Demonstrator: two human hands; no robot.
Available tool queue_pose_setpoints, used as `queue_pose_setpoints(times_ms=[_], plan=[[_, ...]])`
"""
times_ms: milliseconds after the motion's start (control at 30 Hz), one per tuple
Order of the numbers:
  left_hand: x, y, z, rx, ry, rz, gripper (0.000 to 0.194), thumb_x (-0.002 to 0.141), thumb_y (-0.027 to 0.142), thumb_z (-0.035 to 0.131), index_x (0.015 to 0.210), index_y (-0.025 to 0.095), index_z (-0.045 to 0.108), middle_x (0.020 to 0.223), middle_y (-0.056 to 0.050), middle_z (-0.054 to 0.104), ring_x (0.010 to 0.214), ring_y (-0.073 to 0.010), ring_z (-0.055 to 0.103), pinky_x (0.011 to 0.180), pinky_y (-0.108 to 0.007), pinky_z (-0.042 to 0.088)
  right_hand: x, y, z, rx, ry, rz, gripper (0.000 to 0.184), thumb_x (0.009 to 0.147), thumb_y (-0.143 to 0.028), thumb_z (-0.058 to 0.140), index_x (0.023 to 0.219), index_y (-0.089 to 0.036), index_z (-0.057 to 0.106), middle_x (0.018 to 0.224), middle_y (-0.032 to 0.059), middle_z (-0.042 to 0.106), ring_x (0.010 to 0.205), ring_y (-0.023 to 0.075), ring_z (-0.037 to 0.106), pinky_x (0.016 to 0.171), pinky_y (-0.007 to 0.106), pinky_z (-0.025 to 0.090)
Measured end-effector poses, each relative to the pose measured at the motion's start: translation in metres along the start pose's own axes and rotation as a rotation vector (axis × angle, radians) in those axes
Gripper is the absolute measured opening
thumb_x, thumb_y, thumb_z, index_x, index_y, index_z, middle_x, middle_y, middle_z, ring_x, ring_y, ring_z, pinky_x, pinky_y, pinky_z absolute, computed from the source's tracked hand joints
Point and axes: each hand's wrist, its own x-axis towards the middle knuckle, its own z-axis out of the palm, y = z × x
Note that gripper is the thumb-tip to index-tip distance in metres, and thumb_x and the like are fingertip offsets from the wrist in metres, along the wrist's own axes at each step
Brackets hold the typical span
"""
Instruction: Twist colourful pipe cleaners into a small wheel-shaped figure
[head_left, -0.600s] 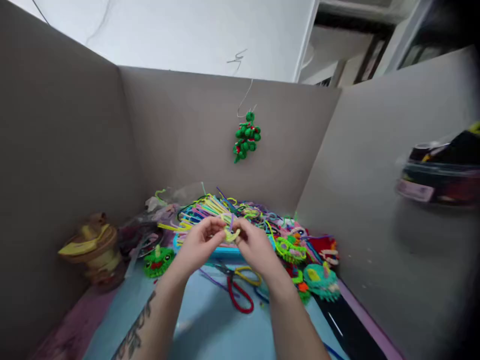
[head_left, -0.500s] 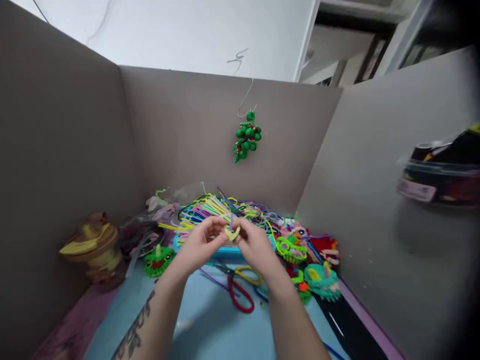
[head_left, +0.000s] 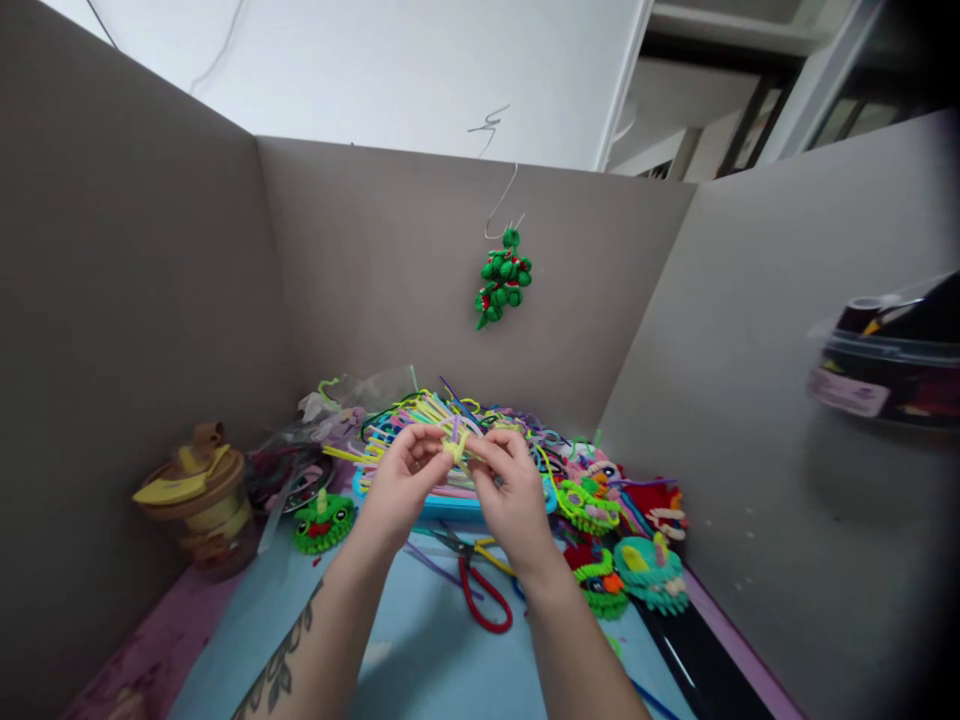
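Observation:
Pinched between the fingertips of my left hand is a small yellow pipe cleaner piece, bent into a curl, with a purple strand standing up from it. My right hand grips the right side of the same piece between thumb and fingers. Both hands are raised in front of a blue tray heaped with loose pipe cleaners in many colours. Below the hands, scissors with red and yellow handles lie on the blue table surface, beside a purple pipe cleaner.
A green fuzzy figure sits left of the tray; a lime one and a teal one lie right. A lidded cup stands far left. Grey panels enclose the table, with a green ornament hanging at the back.
The yellow curl has closed up and shifted slightly left. My right hand's fingers have moved over its right side, more extended than before. The whole view has tilted a little.

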Motion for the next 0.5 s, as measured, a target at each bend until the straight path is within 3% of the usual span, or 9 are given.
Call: queue_pose_setpoints(times_ms=[133,367,500], plan=[[0.0002,0.0013,-0.0002,-0.026,-0.008,-0.005,0.027,0.070,0.022,0.068,0.091,0.018,0.051,0.073,0.003,0.055,0.063,-0.0071,0.051,0.058,-0.017,0.041,-0.0013,-0.0002,0.0023,0.022,0.033,0.014,0.027,0.079,-0.008,0.046,0.097,-0.021,0.061,0.097,0.0055,0.051,0.083,0.0145,0.055,0.070,0.026,0.048],[-0.0017,0.0035,-0.0011,-0.058,-0.009,-0.040,0.029,0.070,0.024,0.068,0.092,0.018,0.050,0.073,0.003,0.054,0.064,-0.0080,0.052,0.056,-0.018,0.042,-0.0033,0.0023,0.0028,-0.071,0.085,-0.092,0.030,0.081,-0.009,0.046,0.104,-0.024,0.058,0.099,0.0056,0.053,0.086,0.0148,0.056,0.069,0.026,0.049],[-0.0028,0.0045,-0.0004,-0.070,-0.016,-0.058,0.031,0.070,0.026,0.069,0.093,0.018,0.050,0.075,0.002,0.054,0.065,-0.0078,0.052,0.057,-0.018,0.043,-0.0052,0.0044,0.0036,-0.133,0.048,-0.137,0.032,0.084,-0.010,0.045,0.106,-0.027,0.061,0.099,0.0051,0.051,0.083,0.0130,0.057,0.072,0.026,0.048]])
